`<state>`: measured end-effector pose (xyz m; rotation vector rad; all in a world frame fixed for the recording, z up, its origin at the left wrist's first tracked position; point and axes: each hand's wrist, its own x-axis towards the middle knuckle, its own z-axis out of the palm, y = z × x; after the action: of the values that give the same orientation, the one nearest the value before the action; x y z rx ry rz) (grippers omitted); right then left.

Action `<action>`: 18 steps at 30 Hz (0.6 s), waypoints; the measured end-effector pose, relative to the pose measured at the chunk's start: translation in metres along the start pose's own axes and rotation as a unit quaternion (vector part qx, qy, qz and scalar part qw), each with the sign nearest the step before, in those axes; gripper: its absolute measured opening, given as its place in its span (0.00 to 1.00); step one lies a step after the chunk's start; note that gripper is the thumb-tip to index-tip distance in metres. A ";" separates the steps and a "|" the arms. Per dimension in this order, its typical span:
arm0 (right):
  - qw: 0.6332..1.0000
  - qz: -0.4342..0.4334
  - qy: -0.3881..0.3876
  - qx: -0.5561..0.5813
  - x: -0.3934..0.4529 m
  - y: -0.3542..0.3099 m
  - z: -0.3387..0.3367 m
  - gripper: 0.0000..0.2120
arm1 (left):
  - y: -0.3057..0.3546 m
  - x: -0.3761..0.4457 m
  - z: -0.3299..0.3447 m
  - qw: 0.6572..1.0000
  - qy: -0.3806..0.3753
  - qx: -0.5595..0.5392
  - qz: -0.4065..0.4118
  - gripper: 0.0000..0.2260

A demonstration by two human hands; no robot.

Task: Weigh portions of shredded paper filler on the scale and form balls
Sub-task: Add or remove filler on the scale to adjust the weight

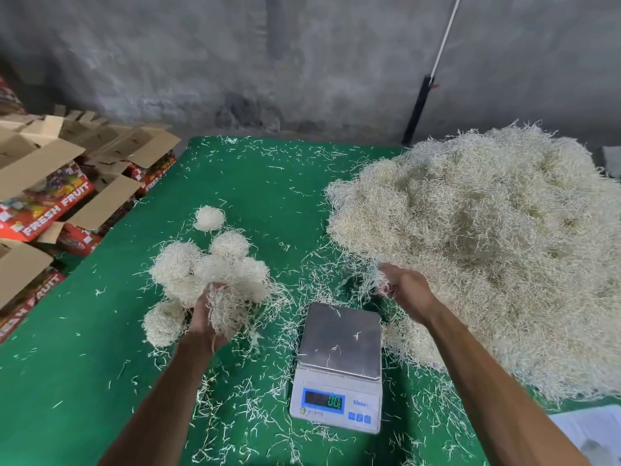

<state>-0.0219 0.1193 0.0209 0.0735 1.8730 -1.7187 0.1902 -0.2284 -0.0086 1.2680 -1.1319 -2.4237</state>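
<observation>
Head view: left hand (205, 317) fingers curling round a loose paper clump (232, 314) beside the balls (174, 267). Right hand (408, 292) fingers pinching strands at the heap (487, 237). Scale (337, 368), reading "Meilen", sitting on the desk (84, 381); red boxes (43, 210) reading "FRESH FRUIT".

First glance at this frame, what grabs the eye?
The huge heap of shredded paper filling the right side of the green table. Next, the scale at centre front, its pan nearly bare, and the cluster of finished balls to its left, where the left hand grips a loose wad.
</observation>
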 end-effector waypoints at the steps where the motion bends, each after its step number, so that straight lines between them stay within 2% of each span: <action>1: 1.000 0.000 -0.007 0.004 0.000 0.000 0.001 0.15 | -0.002 -0.006 0.007 1.000 -0.006 0.010 0.003 0.17; 3: 1.000 -0.020 0.011 -0.014 0.003 -0.006 -0.005 0.08 | -0.010 -0.007 0.013 1.000 -0.017 0.022 0.014 0.14; 5: 0.996 -0.064 0.061 0.027 0.007 -0.018 -0.016 0.08 | -0.016 -0.011 0.024 0.998 -0.047 0.046 0.021 0.19; 8: 0.985 -0.091 0.109 0.099 0.010 -0.031 -0.028 0.32 | -0.018 -0.018 0.045 0.997 -0.048 0.061 0.001 0.13; 10: 0.986 -0.043 0.161 -0.017 0.009 -0.026 -0.032 0.43 | -0.021 -0.018 0.058 0.995 -0.073 0.074 -0.004 0.17; 13: 0.947 0.016 0.223 -0.229 0.000 0.005 -0.028 0.47 | -0.027 -0.016 0.072 0.992 -0.092 0.092 0.001 0.20; 16: 0.906 0.046 0.209 -0.366 -0.013 0.025 -0.012 0.44 | -0.030 -0.018 0.085 0.985 -0.118 0.129 -0.011 0.22; 18: 0.860 0.066 0.198 -0.466 -0.023 0.029 0.000 0.34 | -0.034 -0.023 0.094 0.981 -0.132 0.141 -0.023 0.28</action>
<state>0.0093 0.1321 0.0053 0.1725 2.7350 -0.5748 0.1384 -0.1432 0.0144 1.0711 -1.5813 -2.5948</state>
